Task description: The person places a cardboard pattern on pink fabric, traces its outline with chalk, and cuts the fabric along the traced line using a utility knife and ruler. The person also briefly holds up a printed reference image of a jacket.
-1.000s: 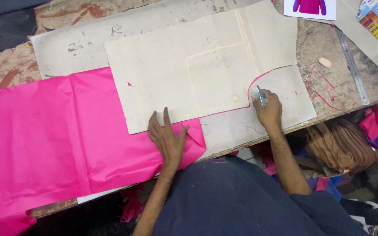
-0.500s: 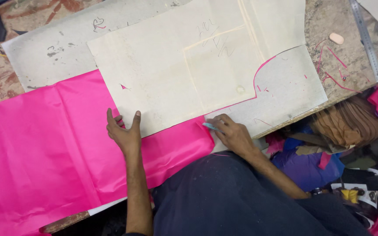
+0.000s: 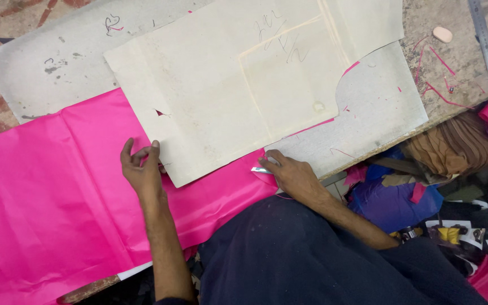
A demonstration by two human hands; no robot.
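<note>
A cream paper pattern lies on bright pink fabric spread over the worktable. My left hand rests on the fabric at the pattern's lower left corner, thumb and forefinger touching its edge. My right hand sits at the pattern's lower edge, pinching a small pale marking chalk against the pink fabric. A grey sheet lies under the pattern on the right.
A long grey sheet lies behind the pattern. A metal ruler and a small pale eraser-like piece lie at the far right of the table. Piled cloth scraps sit below the table's right edge.
My right hand has slid left along the pattern's lower edge with the chalk. My left hand has moved left to the pattern's lower left corner.
</note>
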